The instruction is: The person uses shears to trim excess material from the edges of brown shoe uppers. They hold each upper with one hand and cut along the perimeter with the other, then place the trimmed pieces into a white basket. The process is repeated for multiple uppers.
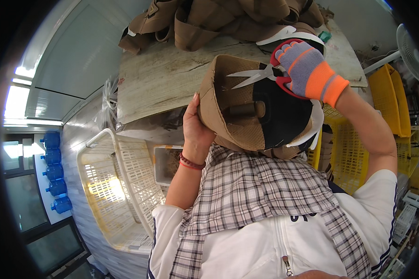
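My bare left hand [195,128], with a beaded bracelet and a red cord at the wrist, grips the left edge of a fabric piece [239,128]. The piece curves round into a wide band of brown mesh with a black section and white strips at its right. In my right hand [307,67], covered by a grey and orange glove, is a pair of scissors [263,74] with red handles. Their blades stand apart and point left over the band's inside. My gloved fingers are closed round the handles. The left fingertips are partly hidden behind the fabric.
More brown fabric pieces [228,21] are heaped at the back of the worn table [167,79]. A white plastic basket [137,181] stands on the floor at left, beside a grey bin [165,162]. Yellow crates [354,149] and a fan [412,53] are at right.
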